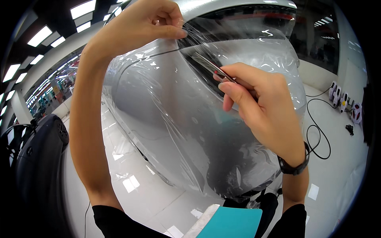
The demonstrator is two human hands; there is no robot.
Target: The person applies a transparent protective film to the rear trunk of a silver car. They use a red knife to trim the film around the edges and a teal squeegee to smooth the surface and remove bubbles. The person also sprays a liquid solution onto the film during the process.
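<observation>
A silver car body (139,87) fills the middle, draped in loose clear film (254,51) that is wrinkled and shiny. At the top, my left hand (154,23) pinches the film's gathered edge between thumb and fingers. Tight creases run from that pinch down to the right. Lower and to the right, my right hand (266,103) grips a slim metal cutter knife (226,75) with a small red spot. Its tip points up and left, close over the dark strip (206,75) in the bodywork. Whether the blade touches the film I cannot tell.
A teal card or squeegee (234,222) with a white edge juts up at my waist. To the left stands a dark car (43,154). A black cable (317,131) loops over the pale floor at right, near several white-and-purple devices (337,95) by the wall.
</observation>
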